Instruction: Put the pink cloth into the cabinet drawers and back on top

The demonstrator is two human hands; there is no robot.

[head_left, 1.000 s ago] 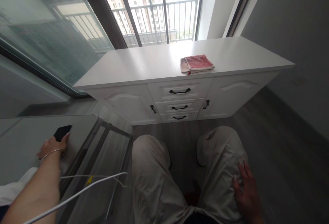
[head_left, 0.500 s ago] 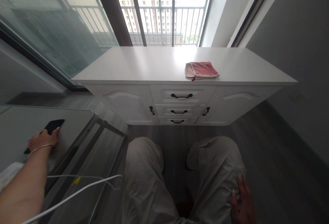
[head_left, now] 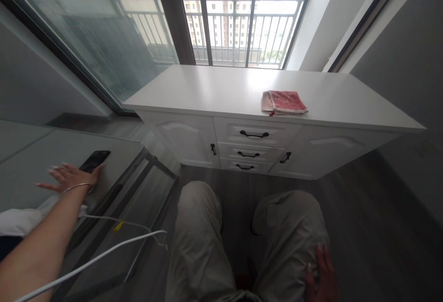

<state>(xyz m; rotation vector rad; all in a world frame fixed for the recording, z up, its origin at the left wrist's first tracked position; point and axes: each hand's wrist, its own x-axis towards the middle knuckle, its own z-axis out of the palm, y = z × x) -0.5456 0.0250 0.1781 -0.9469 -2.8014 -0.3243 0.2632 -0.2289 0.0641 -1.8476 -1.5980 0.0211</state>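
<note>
My left hand [head_left: 71,179], with a bracelet at the wrist, is spread over the grey table [head_left: 117,154] on the left. Its fingers are apart and hold nothing. A black phone [head_left: 95,160] lies on the table just beyond the hand, partly covered by it. My right hand [head_left: 321,274] rests on my right knee, fingers spread a little, holding nothing. A folded red and pink cloth [head_left: 285,102] lies near the front edge of the white cabinet top [head_left: 214,87].
White cables [head_left: 114,248] with a yellow tag [head_left: 118,226] run beside the table's metal frame. White fabric [head_left: 20,221] lies under my left forearm. The cabinet's drawers [head_left: 254,134] have black handles. Behind stands a large window [head_left: 238,20].
My left hand has let go of the phone and opened its fingers, leaving the phone on the table. The view has turned slightly left; my right hand stays on the knee.
</note>
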